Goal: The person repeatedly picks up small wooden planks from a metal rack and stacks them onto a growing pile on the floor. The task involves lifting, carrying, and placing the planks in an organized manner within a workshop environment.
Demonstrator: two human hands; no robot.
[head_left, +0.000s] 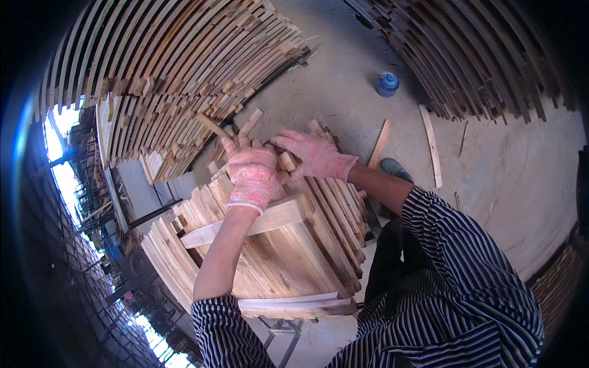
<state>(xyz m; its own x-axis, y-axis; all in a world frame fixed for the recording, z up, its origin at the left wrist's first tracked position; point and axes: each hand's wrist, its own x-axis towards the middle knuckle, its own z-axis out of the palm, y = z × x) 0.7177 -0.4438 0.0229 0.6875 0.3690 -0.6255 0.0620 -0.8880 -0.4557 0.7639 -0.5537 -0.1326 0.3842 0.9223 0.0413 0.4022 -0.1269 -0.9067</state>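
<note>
A stack of pale wooden strips [270, 257] stands in front of me, its upper pieces lying side by side. Both my hands wear pink-and-white knit gloves and rest at the far end of the stack. My left hand [253, 172] lies over the strip ends with its fingers somewhat spread. Beside it, my right hand [316, 154] reaches in from the right, fingers stretched toward the left across the wood. A short wooden block end [286, 162] shows between the two hands. Under my left forearm, a crosswise wooden slat [276, 216] lies on top of the stack.
Tall piles of wooden strips [184, 67] rise at the far left, with more dark stacked strips [472, 55] at the far right. On the concrete floor stand a blue jug [387, 84] and loose slats [431, 144]. A shoe [396, 168] shows beside the stack.
</note>
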